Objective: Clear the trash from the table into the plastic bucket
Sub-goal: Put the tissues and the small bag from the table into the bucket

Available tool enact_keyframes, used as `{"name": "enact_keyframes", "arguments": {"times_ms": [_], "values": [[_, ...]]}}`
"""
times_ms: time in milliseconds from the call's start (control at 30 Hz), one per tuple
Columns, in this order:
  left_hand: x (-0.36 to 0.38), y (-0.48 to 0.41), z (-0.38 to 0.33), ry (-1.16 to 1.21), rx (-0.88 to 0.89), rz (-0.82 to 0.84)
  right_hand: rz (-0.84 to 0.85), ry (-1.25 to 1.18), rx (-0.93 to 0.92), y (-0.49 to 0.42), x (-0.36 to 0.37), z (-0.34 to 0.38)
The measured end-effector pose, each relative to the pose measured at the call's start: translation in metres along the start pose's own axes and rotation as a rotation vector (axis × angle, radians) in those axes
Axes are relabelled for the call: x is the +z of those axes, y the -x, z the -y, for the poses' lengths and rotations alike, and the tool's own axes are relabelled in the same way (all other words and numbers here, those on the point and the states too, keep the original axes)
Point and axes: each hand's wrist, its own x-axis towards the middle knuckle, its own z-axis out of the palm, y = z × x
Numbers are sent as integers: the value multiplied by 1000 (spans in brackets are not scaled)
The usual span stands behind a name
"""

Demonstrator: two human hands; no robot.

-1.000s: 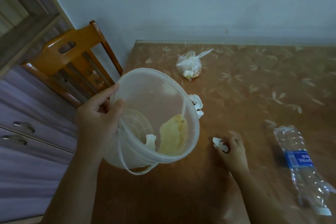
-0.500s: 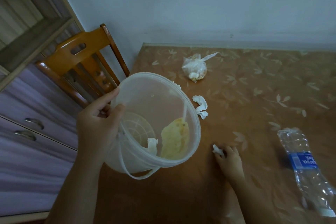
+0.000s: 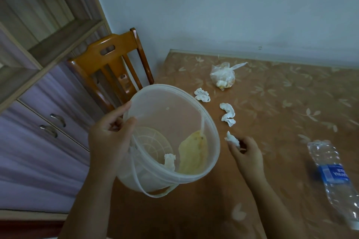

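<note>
My left hand (image 3: 108,137) grips the rim of a clear plastic bucket (image 3: 165,108), tilted toward me over the table's left edge. Inside lie a yellowish wrapper (image 3: 192,153) and a white paper scrap (image 3: 170,161). My right hand (image 3: 245,153) pinches a small crumpled white tissue (image 3: 232,138) just right of the bucket's rim. Two more crumpled tissues (image 3: 202,94) (image 3: 228,113) lie on the brown table (image 3: 291,103). A tied clear plastic bag of scraps (image 3: 223,76) sits further back. An empty crushed water bottle (image 3: 334,178) lies at the right.
A wooden chair (image 3: 108,64) stands at the table's left side. Behind it is a cabinet with purple drawers (image 3: 38,132) and open shelves. A pale wall runs along the table's far edge.
My right hand has lifted the small tissue off the table and brought it closer to the bucket's rim. The view has pulled back, and a second loose tissue now shows behind the bucket.
</note>
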Motion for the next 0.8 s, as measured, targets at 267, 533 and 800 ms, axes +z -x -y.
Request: {"name": "enact_keyframes", "arguments": {"times_ms": [267, 533, 800], "values": [[-94, 11, 22, 81, -80, -121, 103, -84, -250, 53, 42, 109], [-226, 29, 70, 160, -154, -223, 258, 71, -447, 145, 133, 183], [-330, 37, 112, 231, -231, -372, 383, 193, -536, 215, 223, 220]]}}
